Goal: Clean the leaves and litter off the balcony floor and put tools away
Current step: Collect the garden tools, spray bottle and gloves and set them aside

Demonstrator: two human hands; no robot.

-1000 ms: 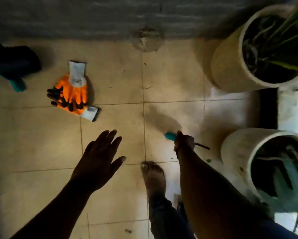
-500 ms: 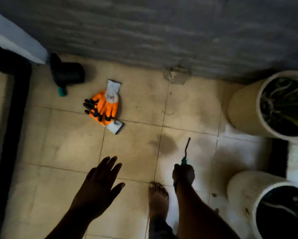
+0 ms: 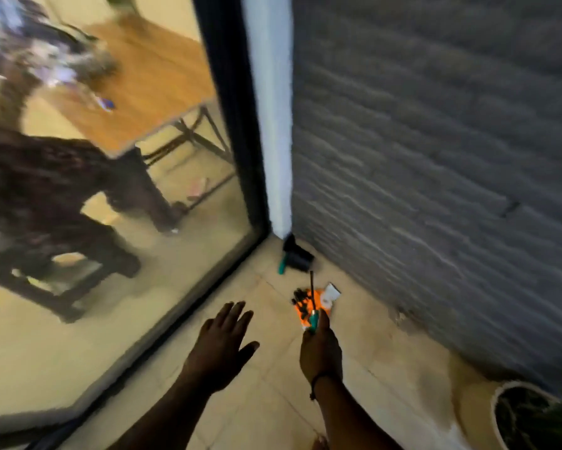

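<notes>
Carrying thin-shafted teal-handled tool [image 3: 312,306] in right hand [image 3: 320,349] grip, left hand [image 3: 223,339] spread, holding nothing; loose hold could drop it onto orange gloves [image 3: 309,303], missing corner tool pile [image 3: 294,258].

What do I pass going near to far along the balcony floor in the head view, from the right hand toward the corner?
right hand → teal-handled tool it grips → orange gloves on the tiles → black and teal tool lying in the corner by the grey wall.
</notes>
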